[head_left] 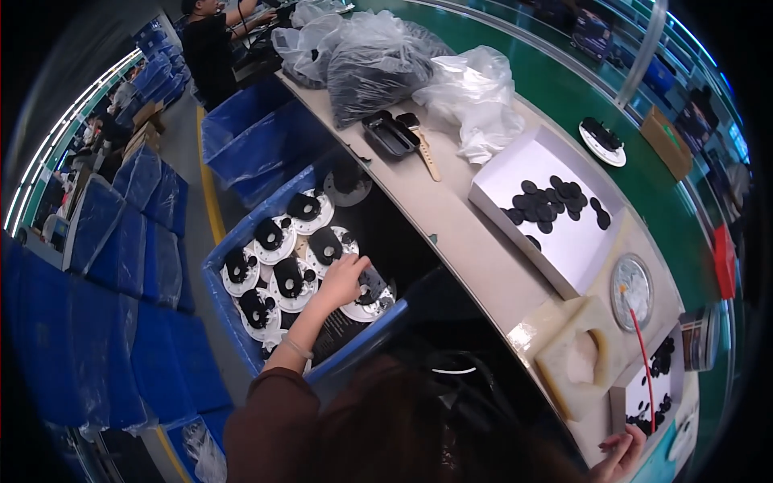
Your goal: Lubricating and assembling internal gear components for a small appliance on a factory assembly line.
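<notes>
My left hand reaches into a blue crate on my left. Its fingers are closed on the black upper part of a round white disc assembly at the crate's right side. Several similar white discs with black parts lie around it. My right hand is low at the right, fingers slightly bent and apart, nothing visible in them. It is beside a small white box with small black pieces. A thin red stick slants from a round dish towards that box.
Right of the crate runs a beige bench. On it are a yellowish block with a hollow, a white tray with black discs, a watch, a black case and plastic bags. Blue bins line the left; a person stands beyond.
</notes>
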`<state>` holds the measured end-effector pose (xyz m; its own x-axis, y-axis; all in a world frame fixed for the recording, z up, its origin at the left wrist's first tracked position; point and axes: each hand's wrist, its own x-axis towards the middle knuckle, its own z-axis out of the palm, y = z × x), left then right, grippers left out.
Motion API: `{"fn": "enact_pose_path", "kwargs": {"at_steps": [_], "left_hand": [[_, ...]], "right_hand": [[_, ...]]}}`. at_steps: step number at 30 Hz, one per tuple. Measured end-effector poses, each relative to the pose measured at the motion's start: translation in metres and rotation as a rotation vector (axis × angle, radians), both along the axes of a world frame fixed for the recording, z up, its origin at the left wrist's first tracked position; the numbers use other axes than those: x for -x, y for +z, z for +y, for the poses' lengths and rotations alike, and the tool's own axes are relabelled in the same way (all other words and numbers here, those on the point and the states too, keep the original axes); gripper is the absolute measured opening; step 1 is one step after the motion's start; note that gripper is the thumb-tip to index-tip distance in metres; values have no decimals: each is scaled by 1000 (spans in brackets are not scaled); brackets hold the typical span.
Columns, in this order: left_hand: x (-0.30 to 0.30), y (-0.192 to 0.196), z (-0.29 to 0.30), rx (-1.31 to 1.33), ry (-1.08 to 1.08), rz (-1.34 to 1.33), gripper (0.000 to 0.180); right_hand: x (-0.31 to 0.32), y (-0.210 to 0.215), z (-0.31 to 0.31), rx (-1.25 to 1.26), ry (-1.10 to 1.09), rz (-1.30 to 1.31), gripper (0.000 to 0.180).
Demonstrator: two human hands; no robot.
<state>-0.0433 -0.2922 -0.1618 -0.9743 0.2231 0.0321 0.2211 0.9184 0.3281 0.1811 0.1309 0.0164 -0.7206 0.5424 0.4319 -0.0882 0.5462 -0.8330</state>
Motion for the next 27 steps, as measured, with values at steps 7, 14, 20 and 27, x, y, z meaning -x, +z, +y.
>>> {"fn": "enact_pose_path", "kwargs": {"at_steps": [7, 14, 20, 27], "left_hand": [[-12, 1, -23, 265, -327, -172, 49], [-8, 3, -21, 408, -561, -24, 47], [-5, -5, -17, 442, -689, 11, 46], [-14, 1, -13, -185, -389, 259, 52]], "right_hand": [[-2, 2, -2, -12, 5, -8, 15], [-5, 6, -3, -36, -1, -4, 13], [-17, 6, 3, -46, -44, 26, 13], [-34, 6, 11, -99, -161, 41, 14]]}}
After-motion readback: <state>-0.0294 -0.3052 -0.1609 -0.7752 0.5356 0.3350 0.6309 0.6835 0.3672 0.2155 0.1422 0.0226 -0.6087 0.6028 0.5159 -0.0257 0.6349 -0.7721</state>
